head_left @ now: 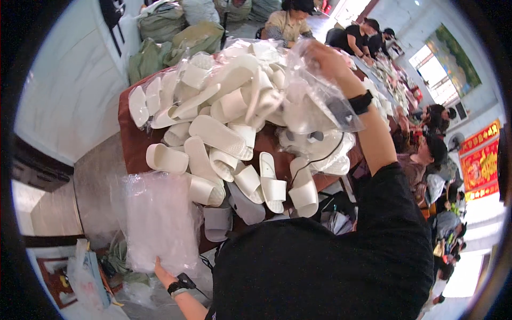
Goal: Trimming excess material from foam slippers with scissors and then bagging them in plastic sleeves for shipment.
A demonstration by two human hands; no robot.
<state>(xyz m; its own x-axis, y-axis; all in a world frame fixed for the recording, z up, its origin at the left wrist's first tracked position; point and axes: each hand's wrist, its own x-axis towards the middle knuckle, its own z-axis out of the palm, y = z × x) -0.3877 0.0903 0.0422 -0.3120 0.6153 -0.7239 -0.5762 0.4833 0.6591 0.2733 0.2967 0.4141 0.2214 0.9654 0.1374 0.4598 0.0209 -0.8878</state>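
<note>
My right hand point(324, 61), reaching over the far right of the pile, is closed on a clear plastic bag point(341, 114). The bag hangs down over pale slippers, and I cannot tell whether any are inside it. At the lower left, my left hand point(163, 273) touches the near edge of a stack of clear plastic bags point(157, 218). One finger is stretched out there; the others are partly hidden. Loose off-white slippers point(213, 133) lie heaped between my hands, some upside down or on their sides. Two grey slippers point(245, 205) lie at the near edge.
The pile covers most of a reddish-brown table point(130, 144). Bagged slippers point(146, 101) lie at its far left. Green sacks point(197, 40) stand behind it. Across from me sits a person in a beige top point(288, 26). More people work along a long table point(392, 80) on the right.
</note>
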